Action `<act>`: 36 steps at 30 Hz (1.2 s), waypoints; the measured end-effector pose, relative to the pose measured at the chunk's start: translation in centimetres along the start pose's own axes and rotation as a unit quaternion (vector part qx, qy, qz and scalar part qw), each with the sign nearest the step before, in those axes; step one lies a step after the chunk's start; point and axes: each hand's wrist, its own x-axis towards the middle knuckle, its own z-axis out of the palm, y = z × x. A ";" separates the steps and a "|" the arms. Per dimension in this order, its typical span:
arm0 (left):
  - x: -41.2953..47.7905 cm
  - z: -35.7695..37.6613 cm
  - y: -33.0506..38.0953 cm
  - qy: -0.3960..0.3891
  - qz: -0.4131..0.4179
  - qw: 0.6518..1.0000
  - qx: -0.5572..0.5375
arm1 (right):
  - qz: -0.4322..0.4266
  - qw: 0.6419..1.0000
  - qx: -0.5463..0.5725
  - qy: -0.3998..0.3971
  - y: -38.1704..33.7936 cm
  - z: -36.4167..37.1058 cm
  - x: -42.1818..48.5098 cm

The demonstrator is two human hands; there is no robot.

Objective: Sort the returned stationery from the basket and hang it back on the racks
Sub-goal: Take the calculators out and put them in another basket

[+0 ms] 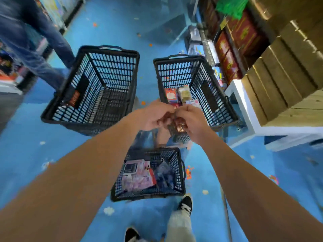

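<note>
Three black plastic baskets stand on the blue floor. The near basket [180,173] holds pink packets, a calculator pack and a clear bag. The far right basket [215,95] holds a few small colourful packs [176,96]. Nothing lies in the far left basket [90,88]. My left hand [155,116] and my right hand [190,119] meet above the gap between the baskets. Together they pinch a small brownish packet [180,125], which is blurred and mostly hidden by the fingers.
A person in jeans [35,41] stands at the far left by a shelf. On the right are stacked cardboard boxes [286,70] on a white stand [244,109] and red boxes [236,42] behind. My shoes [186,204] are below the near basket.
</note>
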 end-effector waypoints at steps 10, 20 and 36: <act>1.6 -6.1 -19.3 0.025 -0.151 0.973 0.174 | 0.104 0.970 -0.193 -0.109 18.7 7.6 0.4; 13.3 -6.8 -45.8 0.041 -0.204 0.894 0.398 | 0.141 0.877 -0.427 -0.167 47.5 8.2 7.3; 30.5 -11.8 -62.4 0.085 -0.137 0.823 0.545 | -0.045 0.629 -0.714 -0.305 62.4 14.6 24.5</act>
